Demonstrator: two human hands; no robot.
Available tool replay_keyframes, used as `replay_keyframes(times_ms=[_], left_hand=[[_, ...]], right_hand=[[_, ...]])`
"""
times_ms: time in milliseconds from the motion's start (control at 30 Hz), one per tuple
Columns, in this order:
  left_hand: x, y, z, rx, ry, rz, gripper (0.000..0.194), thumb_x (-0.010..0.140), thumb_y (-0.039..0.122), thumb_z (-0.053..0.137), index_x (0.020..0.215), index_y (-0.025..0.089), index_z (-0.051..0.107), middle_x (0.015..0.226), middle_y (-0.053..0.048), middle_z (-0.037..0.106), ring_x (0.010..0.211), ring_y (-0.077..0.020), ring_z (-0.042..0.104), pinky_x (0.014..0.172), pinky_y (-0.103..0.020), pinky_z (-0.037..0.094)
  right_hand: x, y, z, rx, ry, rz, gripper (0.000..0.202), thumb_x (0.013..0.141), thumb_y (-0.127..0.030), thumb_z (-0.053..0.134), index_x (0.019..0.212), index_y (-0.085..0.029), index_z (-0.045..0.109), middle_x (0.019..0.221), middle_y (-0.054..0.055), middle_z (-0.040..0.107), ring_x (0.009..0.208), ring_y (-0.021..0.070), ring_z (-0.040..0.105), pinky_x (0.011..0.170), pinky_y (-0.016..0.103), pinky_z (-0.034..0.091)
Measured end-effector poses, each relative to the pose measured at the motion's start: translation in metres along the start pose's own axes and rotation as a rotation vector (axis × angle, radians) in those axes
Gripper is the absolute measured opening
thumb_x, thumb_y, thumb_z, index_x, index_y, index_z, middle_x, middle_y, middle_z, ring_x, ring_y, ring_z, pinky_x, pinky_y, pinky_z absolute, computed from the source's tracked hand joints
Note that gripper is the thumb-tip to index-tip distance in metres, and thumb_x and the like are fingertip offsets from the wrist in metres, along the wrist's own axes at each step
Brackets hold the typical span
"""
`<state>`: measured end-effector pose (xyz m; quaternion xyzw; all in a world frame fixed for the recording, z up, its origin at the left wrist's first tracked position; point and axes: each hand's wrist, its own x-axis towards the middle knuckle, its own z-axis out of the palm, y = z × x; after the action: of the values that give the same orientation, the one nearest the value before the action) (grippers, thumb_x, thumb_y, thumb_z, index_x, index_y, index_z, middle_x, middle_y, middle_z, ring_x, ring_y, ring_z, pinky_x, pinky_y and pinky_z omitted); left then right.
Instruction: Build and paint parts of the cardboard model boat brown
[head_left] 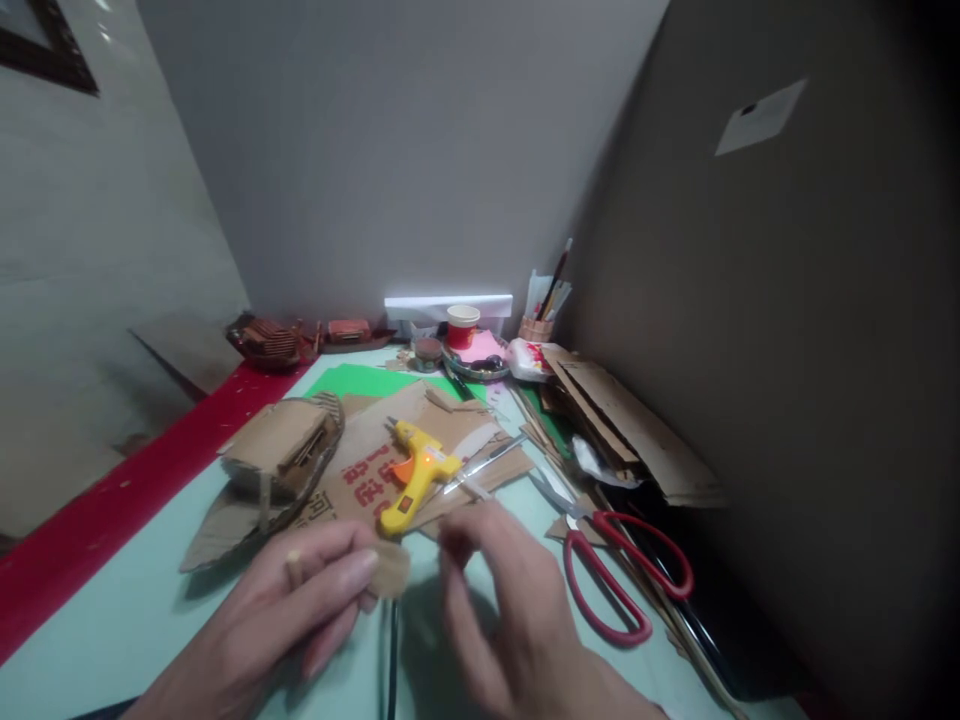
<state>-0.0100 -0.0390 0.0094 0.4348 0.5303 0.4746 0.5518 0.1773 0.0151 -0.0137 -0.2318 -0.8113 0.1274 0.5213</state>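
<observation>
My left hand (300, 600) pinches a small brown cardboard piece (391, 570) between thumb and fingers, low over the pale green table (135, 610). My right hand (502, 610) hovers just right of that piece, blurred, fingers curled, holding nothing I can make out. Just beyond both hands lies a yellow glue gun (416, 472) on flat printed cardboard (375, 455); its black cord runs down between my hands.
A cardboard boat model (281, 450) sits at the left. Red-handled scissors (619, 570) lie at the right beside stacked cardboard sheets (630, 425). A red cup (462, 325), brush holder (536, 325), green sheet (360, 382) and wooden models (270, 342) stand at the back.
</observation>
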Motion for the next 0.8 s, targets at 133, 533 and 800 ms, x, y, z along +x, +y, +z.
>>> replay_keyframes(times_ms=[133, 533, 800], left_hand=[[-0.001, 0.013, -0.005, -0.001, 0.035, -0.032, 0.036, 0.084, 0.049, 0.070, 0.067, 0.019, 0.062, 0.047, 0.005, 0.040, 0.049, -0.0098, 0.031, 0.049, -0.019, 0.032], [0.001, 0.021, -0.012, 0.073, -0.058, 0.079, 0.038, 0.091, 0.054, 0.056, 0.084, 0.018, 0.066, 0.064, 0.004, 0.041, 0.055, -0.0103, 0.030, 0.050, -0.023, 0.025], [0.005, 0.019, -0.019, 0.006, -0.009, 0.043, 0.034, 0.087, 0.050, 0.059, 0.078, 0.017, 0.057, 0.058, 0.002, 0.057, 0.042, -0.0042, 0.020, 0.042, -0.021, 0.014]], right_hand=[[0.010, 0.018, 0.002, 0.087, -0.251, 0.343, 0.016, 0.103, -0.018, 0.048, 0.111, -0.017, 0.061, 0.083, 0.001, 0.066, 0.072, 0.0142, 0.062, 0.062, 0.023, 0.046], [0.023, 0.032, 0.026, 0.258, -0.445, 0.611, 0.034, 0.106, -0.045, 0.045, 0.089, -0.021, 0.063, 0.079, 0.000, 0.062, 0.077, 0.0178, 0.056, 0.072, 0.027, 0.040], [0.004, 0.026, 0.016, 0.525, -0.329, 0.857, 0.047, 0.097, -0.064, 0.050, 0.095, -0.019, 0.064, 0.083, 0.002, 0.052, 0.065, 0.0165, 0.055, 0.051, 0.025, 0.050]])
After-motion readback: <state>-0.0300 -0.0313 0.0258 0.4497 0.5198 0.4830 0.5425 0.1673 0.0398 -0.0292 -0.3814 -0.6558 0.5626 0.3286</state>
